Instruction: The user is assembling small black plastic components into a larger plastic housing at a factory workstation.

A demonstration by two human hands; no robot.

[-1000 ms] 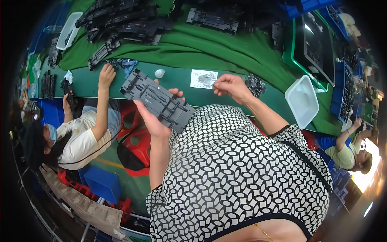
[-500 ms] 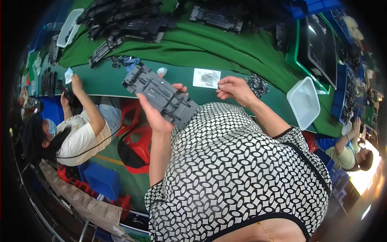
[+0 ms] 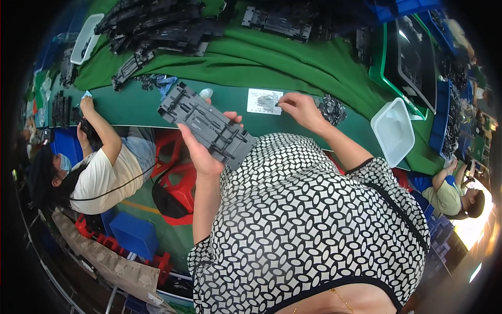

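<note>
My left hand grips a dark grey plastic chassis plate, long and flat with raised ribs and brackets. The plate is tilted in front of my body, its lower right end against my patterned top. At the right edge of a white printed sheet, my right hand has its thumb and fingertips pinched together. A small heap of tiny grey parts lies on that sheet. Whether something is between those fingertips is too small to tell. Beside the right hand sits a pile of small black parts.
Many black chassis plates are stacked on green cloth at the back. A white tray stands at the right, near a green-edged box. At the left, a masked co-worker handles parts. A red stool is below.
My right hand has moved slightly left, its fingertips now over the sheet's edge. The chassis plate stays in my left hand almost unmoved. The left co-worker's raised hand has shifted left.
</note>
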